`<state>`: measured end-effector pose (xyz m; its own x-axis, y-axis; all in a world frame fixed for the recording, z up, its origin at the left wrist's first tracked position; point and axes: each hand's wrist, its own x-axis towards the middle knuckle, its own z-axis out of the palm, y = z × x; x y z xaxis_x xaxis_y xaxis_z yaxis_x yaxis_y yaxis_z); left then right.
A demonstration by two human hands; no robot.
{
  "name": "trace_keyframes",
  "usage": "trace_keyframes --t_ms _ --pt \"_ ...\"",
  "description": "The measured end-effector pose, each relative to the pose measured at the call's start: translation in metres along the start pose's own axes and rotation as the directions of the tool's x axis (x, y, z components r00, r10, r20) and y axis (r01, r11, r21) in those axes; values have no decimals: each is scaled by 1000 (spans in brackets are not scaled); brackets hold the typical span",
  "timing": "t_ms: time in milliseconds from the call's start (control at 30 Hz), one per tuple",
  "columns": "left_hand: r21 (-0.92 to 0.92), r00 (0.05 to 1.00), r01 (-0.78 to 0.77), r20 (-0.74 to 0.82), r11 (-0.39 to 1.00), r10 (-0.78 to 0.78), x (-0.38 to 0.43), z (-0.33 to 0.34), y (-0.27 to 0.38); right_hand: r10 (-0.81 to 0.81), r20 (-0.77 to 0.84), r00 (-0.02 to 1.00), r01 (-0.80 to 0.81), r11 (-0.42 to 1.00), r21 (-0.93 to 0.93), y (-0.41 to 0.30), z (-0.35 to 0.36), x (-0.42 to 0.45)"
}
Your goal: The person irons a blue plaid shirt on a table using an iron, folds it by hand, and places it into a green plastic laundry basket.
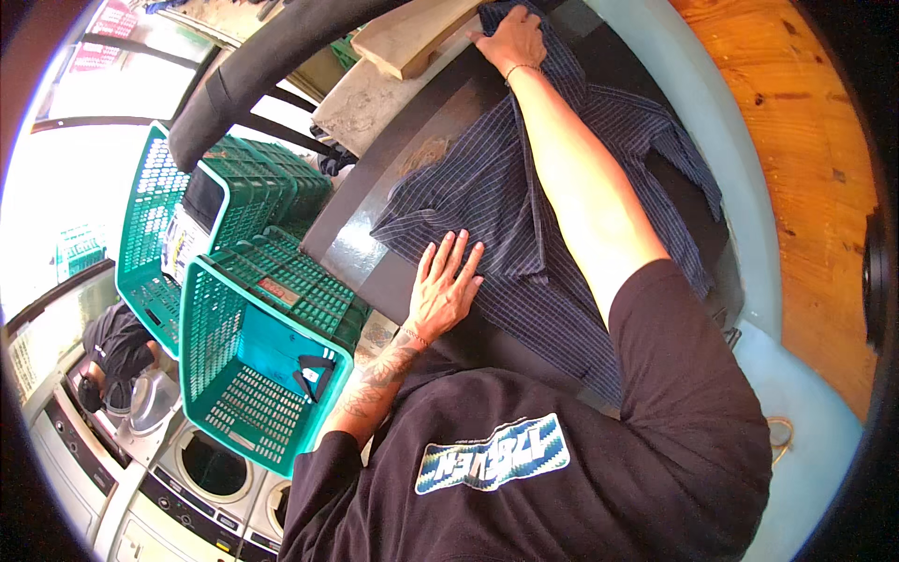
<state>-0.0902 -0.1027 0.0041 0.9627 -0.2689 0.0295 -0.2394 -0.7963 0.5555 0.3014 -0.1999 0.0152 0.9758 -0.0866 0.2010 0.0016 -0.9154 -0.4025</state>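
Note:
A dark blue pinstriped garment [456, 190], which looks like a long-sleeved shirt, lies spread and partly folded on a dark table [414, 140]. My left hand [446, 288] rests palm down near its lower left edge, fingers extended and a little apart. Farther away, at the top of the view, my right hand [516, 42] is on another part of the same cloth. Its fingers bend over the fabric and its thumb stands out to the left; whether it pinches the cloth cannot be made out. My right forearm passes over the garment and hides part of it.
Green plastic baskets [267, 337] stand left of the table, one holding dark cloth. A wooden board [414, 35] lies at the far edge, and a padded dark bar [246, 70] crosses the upper left. Pale blue furniture [758, 211] borders the right. A person [119, 351] bends by washing machines [211, 464].

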Motion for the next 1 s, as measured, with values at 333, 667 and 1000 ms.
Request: trace_keyframes --t_ms 333,667,1000 --pt "31 999 34 -38 999 -33 -1 -2 1 203 318 926 -347 124 930 145 -131 62" --pt "140 984 -60 -156 988 82 2 4 6 189 228 955 -279 834 477 212 -318 -16" --pt "127 980 -21 -193 992 45 -1 5 6 452 415 789 -611 651 451 311 -220 -66"
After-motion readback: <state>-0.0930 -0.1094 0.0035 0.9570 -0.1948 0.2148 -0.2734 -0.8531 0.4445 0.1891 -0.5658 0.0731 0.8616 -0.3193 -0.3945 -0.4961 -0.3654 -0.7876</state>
